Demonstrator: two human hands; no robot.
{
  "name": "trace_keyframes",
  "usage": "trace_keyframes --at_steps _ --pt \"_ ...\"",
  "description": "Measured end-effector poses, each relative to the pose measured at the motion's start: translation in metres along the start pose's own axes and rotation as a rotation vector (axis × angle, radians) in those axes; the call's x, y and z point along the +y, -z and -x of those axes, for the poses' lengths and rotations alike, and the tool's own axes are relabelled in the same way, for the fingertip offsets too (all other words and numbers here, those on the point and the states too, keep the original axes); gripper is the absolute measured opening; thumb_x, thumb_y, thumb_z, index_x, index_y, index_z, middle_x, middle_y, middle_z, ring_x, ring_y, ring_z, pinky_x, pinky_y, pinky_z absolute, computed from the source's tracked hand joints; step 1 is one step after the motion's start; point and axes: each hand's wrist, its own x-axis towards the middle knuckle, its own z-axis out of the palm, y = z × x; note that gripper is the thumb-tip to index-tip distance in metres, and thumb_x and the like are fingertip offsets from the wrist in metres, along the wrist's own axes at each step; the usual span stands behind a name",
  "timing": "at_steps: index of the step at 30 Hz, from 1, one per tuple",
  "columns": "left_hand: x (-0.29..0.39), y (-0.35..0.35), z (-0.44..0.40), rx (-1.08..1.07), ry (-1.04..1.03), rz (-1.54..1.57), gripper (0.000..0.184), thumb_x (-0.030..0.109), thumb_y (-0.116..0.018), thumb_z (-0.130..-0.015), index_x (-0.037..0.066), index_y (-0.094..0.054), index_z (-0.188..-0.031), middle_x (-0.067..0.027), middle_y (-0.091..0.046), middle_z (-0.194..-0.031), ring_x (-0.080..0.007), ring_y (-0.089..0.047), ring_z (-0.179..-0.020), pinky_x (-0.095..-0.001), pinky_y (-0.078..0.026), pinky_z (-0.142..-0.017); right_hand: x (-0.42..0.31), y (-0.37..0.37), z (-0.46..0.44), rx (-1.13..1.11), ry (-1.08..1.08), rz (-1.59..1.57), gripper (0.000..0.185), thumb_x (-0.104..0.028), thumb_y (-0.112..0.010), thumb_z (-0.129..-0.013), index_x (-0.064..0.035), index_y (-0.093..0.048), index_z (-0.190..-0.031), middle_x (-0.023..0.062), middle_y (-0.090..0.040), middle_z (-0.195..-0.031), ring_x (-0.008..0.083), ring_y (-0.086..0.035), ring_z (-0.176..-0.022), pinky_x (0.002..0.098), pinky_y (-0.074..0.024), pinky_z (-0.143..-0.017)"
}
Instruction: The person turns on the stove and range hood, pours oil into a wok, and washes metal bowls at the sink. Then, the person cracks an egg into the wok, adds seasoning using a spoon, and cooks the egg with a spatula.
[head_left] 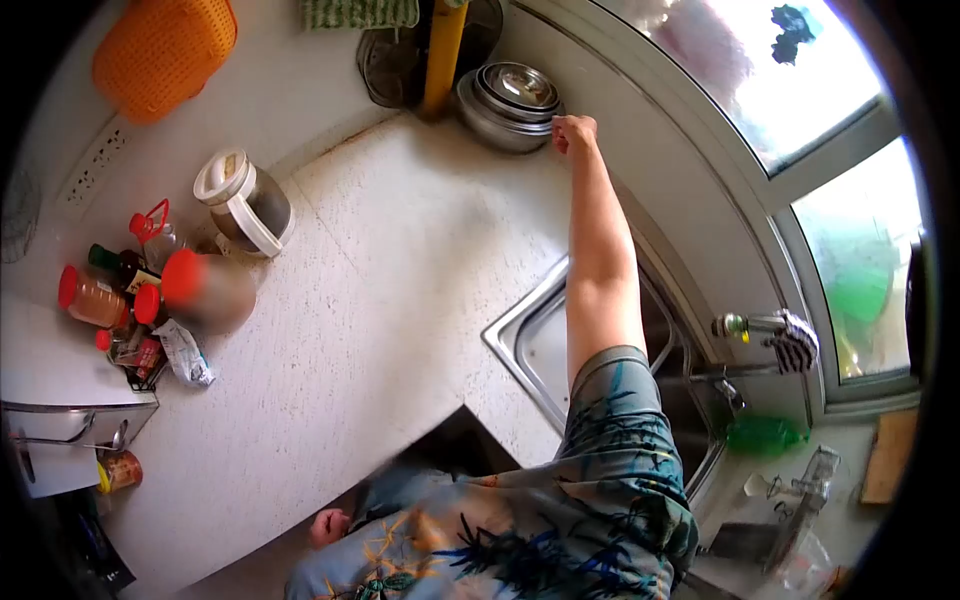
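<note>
My right arm stretches across the corner of the sink to the far end of the counter. There my right hand [575,133], its fingers curled closed, is at the right rim of a stack of metal bowls [505,118]. The bowls sit nested, one inside another, against the corner wall; which rim the fingers pinch is hard to make out. Low in the view, my left hand [330,527] hangs beside my body near the counter's front edge. Its fingers are curled in, and I see nothing in them.
A metal sink [525,335] with a faucet [735,375] lies under my right arm. Jars and bottles cluster at left around a red-lidded jar [215,290], near a white-handled pitcher [245,205]. An orange basket [165,60] hangs above; a yellow pipe [443,60] stands beside the bowls.
</note>
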Motion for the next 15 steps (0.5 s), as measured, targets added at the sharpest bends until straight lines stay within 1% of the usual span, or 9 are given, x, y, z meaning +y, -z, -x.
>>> trace_keyframes --at_steps 1,3,4,5,7,8,9,11,15 --pt "-0.006 -0.005 0.001 0.026 -0.043 -0.010 0.021 0.021 -0.052 -0.083 0.001 -0.058 -0.085 -0.0060 -0.062 -0.072 -0.0072 -0.051 -0.053 -0.0221 -0.042 -0.049 0.003 -0.007 -0.021 -0.011 0.002 -0.004 0.024 -0.010 -0.065 -0.069 -0.0019 -0.050 -0.052 0.0065 -0.046 -0.047 0.0136 -0.041 -0.036 0.0275 -0.0308 -0.032" --pt "-0.011 -0.012 0.006 0.041 0.016 0.038 0.021 0.021 -0.051 -0.084 0.001 -0.058 -0.084 -0.0066 -0.062 -0.071 -0.0079 -0.053 -0.054 -0.0224 -0.043 -0.049 0.016 -0.019 -0.056 0.256 0.088 0.133 0.024 -0.012 -0.067 -0.069 -0.0023 -0.051 -0.053 0.0065 -0.047 -0.048 0.0141 -0.043 -0.037 0.0277 -0.0324 -0.032" --pt "-0.018 -0.015 0.009 0.034 0.054 0.104 0.021 0.021 -0.051 -0.084 0.001 -0.058 -0.083 -0.0069 -0.062 -0.070 -0.0086 -0.054 -0.055 -0.0226 -0.043 -0.049 0.015 -0.018 -0.058 0.225 0.117 0.261 0.030 -0.030 -0.067 -0.069 -0.0014 -0.058 -0.064 0.0078 -0.055 -0.056 0.0169 -0.050 -0.044 0.0305 -0.0394 -0.040" --pt "-0.022 -0.017 0.007 0.026 0.088 0.171 0.021 0.020 -0.050 -0.084 0.001 -0.058 -0.083 -0.0072 -0.062 -0.069 -0.0093 -0.055 -0.055 -0.0228 -0.044 -0.049 0.004 -0.020 -0.050 0.216 0.121 0.257 0.030 -0.030 -0.067 -0.069 -0.0014 -0.058 -0.064 0.0078 -0.055 -0.056 0.0169 -0.050 -0.044 0.0305 -0.0394 -0.040" --pt "-0.002 -0.020 0.009 0.009 0.065 0.121 0.022 0.021 -0.050 -0.084 0.000 -0.057 -0.082 -0.0084 -0.062 -0.070 -0.0110 -0.056 -0.056 -0.0239 -0.046 -0.051 -0.022 -0.025 -0.016 0.293 0.079 0.576 0.049 -0.050 -0.062 -0.066 -0.0028 -0.064 -0.078 0.0088 -0.060 -0.068 0.0206 -0.057 -0.057 0.0360 -0.0446 -0.061" --pt "0.016 -0.024 0.011 0.027 0.089 0.070 0.022 0.021 -0.051 -0.085 0.000 -0.057 -0.082 -0.0088 -0.062 -0.070 -0.0117 -0.057 -0.056 -0.0243 -0.046 -0.051 -0.028 -0.025 -0.013 0.182 0.031 0.641 0.064 -0.058 -0.057 -0.063 -0.0045 -0.062 -0.097 0.0113 -0.062 -0.090 0.0251 -0.060 -0.081 0.0389 -0.0392 -0.081" --pt "0.028 -0.027 0.011 0.043 0.115 0.019 0.022 0.021 -0.051 -0.085 0.000 -0.057 -0.082 -0.0093 -0.062 -0.071 -0.0123 -0.057 -0.057 -0.0247 -0.047 -0.052 -0.033 -0.027 -0.010 0.172 0.036 0.636 0.064 -0.058 -0.057 -0.063 -0.0045 -0.062 -0.097 0.0113 -0.062 -0.090 0.0251 -0.060 -0.081 0.0389 -0.0392 -0.081" --pt "0.019 -0.030 0.013 0.057 0.112 0.050 0.022 0.021 -0.051 -0.085 0.000 -0.056 -0.083 -0.0096 -0.062 -0.071 -0.0126 -0.057 -0.057 -0.0249 -0.048 -0.053 -0.042 -0.030 -0.004 0.105 -0.052 0.786 0.054 -0.050 -0.056 -0.070 -0.0125 -0.056 -0.109 0.0086 -0.051 -0.117 0.0253 -0.047 -0.111 0.0427 -0.0348 -0.089" --pt "-0.009 -0.031 0.015 0.026 0.181 0.249 0.020 0.019 -0.050 -0.085 0.000 -0.055 -0.086 -0.0094 -0.061 -0.071 -0.0130 -0.058 -0.058 -0.0249 -0.048 -0.054 -0.057 -0.028 -0.001 0.110 0.031 0.951 0.051 -0.044 -0.056 -0.070 -0.0130 -0.055 -0.110 0.0064 -0.054 -0.114 0.0255 -0.050 -0.107 0.0409 -0.0381 -0.087"
